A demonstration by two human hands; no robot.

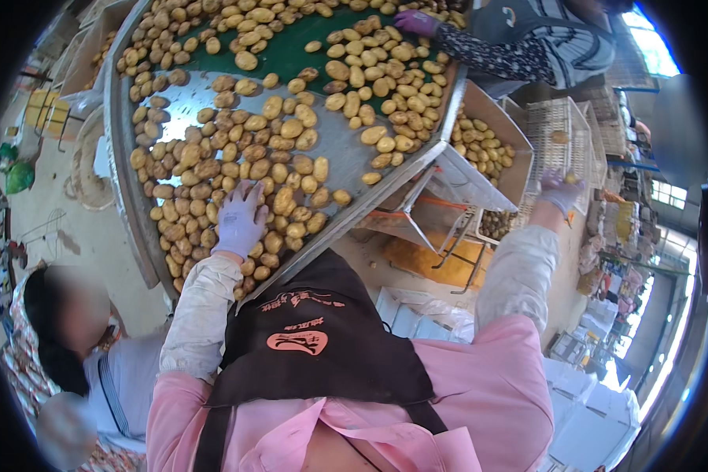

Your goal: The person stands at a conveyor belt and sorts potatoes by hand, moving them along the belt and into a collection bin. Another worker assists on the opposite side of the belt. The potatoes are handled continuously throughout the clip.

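Many potatoes (283, 200) lie spread over a metal sorting table (348, 156) whose far part has a green surface. My left hand (242, 219), in a pale lavender glove, rests on the potatoes near the table's front edge, fingers spread; whether it grips one cannot be told. My right hand (560, 189), gloved alike, reaches out to the right beside white plastic crates. A small potato (570, 177) shows at its fingers, and another potato (560, 137) appears in the air just beyond the hand, over a white crate (548, 118).
A cardboard box (513, 127) of potatoes stands right of the table, above a metal-legged stand. A crate (485, 227) of small potatoes is below. One co-worker's purple-gloved hand (417, 23) reaches over the far right potatoes; another person (118, 366) is at lower left.
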